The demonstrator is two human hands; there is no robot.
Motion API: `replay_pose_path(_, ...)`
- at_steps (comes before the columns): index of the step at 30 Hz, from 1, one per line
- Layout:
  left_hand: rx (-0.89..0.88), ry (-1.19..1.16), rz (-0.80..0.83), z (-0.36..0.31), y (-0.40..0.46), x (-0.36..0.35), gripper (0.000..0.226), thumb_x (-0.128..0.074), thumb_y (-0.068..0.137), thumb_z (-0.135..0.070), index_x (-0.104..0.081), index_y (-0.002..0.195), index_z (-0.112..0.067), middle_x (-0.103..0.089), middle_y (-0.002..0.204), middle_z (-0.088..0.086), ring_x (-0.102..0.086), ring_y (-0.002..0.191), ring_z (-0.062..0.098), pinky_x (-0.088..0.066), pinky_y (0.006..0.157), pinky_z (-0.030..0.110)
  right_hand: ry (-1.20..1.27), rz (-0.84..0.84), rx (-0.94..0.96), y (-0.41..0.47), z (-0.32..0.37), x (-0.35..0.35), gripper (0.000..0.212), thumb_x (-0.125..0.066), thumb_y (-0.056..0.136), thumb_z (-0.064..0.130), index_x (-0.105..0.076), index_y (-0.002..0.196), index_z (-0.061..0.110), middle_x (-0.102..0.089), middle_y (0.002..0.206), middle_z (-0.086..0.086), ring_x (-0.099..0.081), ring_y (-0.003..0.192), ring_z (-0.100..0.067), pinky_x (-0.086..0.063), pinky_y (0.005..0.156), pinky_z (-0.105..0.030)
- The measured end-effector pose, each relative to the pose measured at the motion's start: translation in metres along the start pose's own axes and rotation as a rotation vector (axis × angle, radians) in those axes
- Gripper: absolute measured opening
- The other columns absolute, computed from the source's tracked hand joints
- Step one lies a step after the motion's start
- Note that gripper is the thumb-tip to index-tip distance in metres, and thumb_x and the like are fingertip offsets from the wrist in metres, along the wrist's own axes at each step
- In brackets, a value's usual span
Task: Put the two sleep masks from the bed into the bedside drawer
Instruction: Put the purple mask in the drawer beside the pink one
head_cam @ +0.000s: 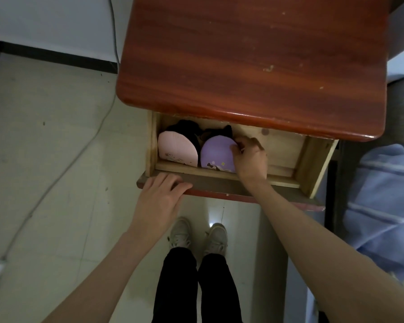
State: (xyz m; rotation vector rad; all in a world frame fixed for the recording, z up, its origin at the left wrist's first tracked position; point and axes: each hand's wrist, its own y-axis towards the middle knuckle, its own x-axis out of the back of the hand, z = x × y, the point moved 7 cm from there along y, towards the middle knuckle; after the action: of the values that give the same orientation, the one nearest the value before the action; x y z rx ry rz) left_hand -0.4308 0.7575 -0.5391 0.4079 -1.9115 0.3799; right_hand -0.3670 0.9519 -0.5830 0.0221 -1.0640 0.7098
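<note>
A: What sits in the open pale wooden drawer [287, 150] at the middle of the frame?

B: Two folded sleep masks, side by side at its left end. The pink fabric sleep mask [176, 148] is nearest the drawer's left wall; the purple fabric sleep mask [217, 155] is just right of it, the two touching or nearly so. Black straps or backing bunch up behind both.

A: Any writing or brand on them?

B: None I can read. Each has a small cartoon-like print along its lower edge, too small and dim to make out.

A: The hands?

B: The right hand [251, 159] reaches into the drawer from the lower right, fingers curled in, fingertips pinching the purple mask's right edge. The left hand [161, 199] lies flat, fingers together, on the dark red drawer front [231, 190] at its left end, holding nothing.

A: Around that?

B: The glossy reddish-brown wooden bedside table top [250, 64] fills the upper centre. A white cable [63, 169] trails across the pale tiled floor [44, 136] on the left. Light blue bedding [383, 194] shows at the right edge. Pale sneakers [180, 234] and black trousers [196, 287] stand at the bottom centre.
</note>
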Motion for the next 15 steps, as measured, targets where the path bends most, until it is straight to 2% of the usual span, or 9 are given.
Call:
replay_pose_path(6,-0.040,0.056,-0.045,-0.001,-0.002,0.000,0.030,-0.076,0.066,-0.005,-0.067,0.093,-0.014,-0.067,0.083,0.005,-0.063,0.076,0.027,-0.047,0.064,0.034,-0.033,0.003,0.043,-0.008,0.004,0.009,0.029,-0.053,0.087,0.010,-0.053,0.115,0.005,-0.053,0.119,-0.021,-0.059,0.093,-0.042,-0.052,0.077,-0.048)
replay_pose_path(11,-0.076,0.120,-0.068,-0.004,-0.003,0.000,0.033,-0.078,0.063,-0.004,-0.067,0.093,-0.014,-0.067,0.084,0.004,-0.063,0.077,0.026,-0.048,0.064,0.032,-0.084,0.012,0.118,-0.038,0.005,0.021,0.035,-0.051,0.089,0.017,-0.047,0.123,0.009,-0.051,0.126,-0.017,-0.058,0.100,-0.036,-0.054,0.078,-0.046)
replay_pose_path(15,-0.088,0.164,-0.062,-0.008,-0.003,0.002,0.037,-0.078,0.059,-0.004,-0.066,0.093,-0.015,-0.068,0.086,0.003,-0.062,0.077,0.024,-0.049,0.065,0.032,-0.077,-0.051,0.161,-0.058,0.000,0.038,0.028,-0.056,0.087,0.019,-0.056,0.112,0.006,-0.059,0.113,-0.016,-0.060,0.094,-0.031,-0.054,0.073,-0.040)
